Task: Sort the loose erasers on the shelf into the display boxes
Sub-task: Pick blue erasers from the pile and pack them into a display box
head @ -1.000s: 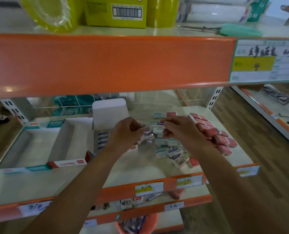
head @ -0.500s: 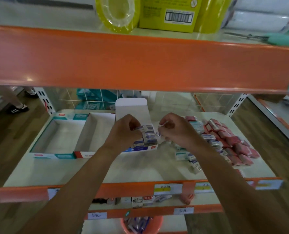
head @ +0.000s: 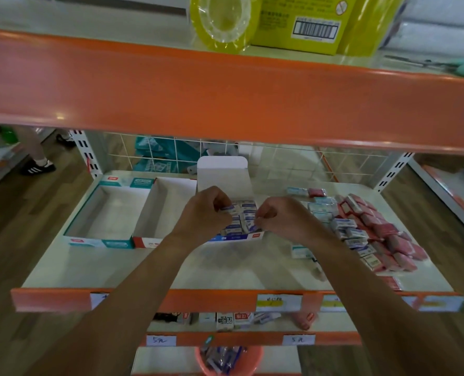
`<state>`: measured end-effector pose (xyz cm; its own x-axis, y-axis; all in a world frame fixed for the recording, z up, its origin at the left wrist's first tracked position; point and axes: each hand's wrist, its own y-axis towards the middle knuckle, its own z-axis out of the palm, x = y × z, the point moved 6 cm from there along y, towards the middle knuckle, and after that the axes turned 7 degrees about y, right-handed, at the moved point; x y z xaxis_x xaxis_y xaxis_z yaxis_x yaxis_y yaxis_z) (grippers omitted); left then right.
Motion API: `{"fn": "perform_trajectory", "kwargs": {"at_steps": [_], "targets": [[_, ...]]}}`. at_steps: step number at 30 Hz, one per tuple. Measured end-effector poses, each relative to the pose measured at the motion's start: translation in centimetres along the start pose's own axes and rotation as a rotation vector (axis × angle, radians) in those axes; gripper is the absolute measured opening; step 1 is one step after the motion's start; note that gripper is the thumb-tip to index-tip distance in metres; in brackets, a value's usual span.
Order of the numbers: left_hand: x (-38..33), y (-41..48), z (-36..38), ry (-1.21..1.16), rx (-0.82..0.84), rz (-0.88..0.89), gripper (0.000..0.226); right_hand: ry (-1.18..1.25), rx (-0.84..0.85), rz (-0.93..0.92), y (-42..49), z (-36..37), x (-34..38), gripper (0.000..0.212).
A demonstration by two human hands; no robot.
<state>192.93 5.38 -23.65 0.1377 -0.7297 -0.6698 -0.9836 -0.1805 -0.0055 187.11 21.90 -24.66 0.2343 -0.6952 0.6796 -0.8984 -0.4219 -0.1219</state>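
Orange trim runs along the front edge of the pale shelf (head: pixel 144 270), and three display boxes stand in a row toward its back left corner. The teal display box (head: pixel 89 241) is nearest the left edge and shows a bare white floor. The red-fronted display box (head: pixel 146 241) touches its right side and also shows a bare floor. The blue-fronted display box (head: pixel 245 237) sits next, near the middle of the shelf, with its white lid flap (head: pixel 222 172) standing upright at the back and rows of blue-and-white packed erasers (head: pixel 245 213) inside. The left hand (head: pixel 206 213) is over this box's left part, fingers curled, thumb and forefinger pinching one small blue-and-white eraser (head: pixel 229 208) just above the packed rows. The right hand (head: pixel 282 217) is at the box's right part, its fingers curled tight with the tips down among the packed erasers; whether they pinch one cannot be told. The two hands are near each other but apart. Loose erasers (head: pixel 346 227) in blue-and-white wrappers lie heaped toward the right edge of the shelf, and red-wrapped erasers (head: pixel 388 234) lie banked along their outer side, down toward the front right corner.
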Motion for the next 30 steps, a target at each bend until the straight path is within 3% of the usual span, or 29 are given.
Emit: {"fn": "perform_trajectory", "kwargs": {"at_steps": [16,30], "targets": [[0.5,0.4,0.3,0.018,-0.014,0.013,0.015,-0.283,0.026,-0.090,0.8,1.3,0.8,0.014],[0.3,1.2,0.4,0.028,0.038,0.042,0.022,-0.158,0.061,0.007,1.8,1.1,0.0,0.008]]}}
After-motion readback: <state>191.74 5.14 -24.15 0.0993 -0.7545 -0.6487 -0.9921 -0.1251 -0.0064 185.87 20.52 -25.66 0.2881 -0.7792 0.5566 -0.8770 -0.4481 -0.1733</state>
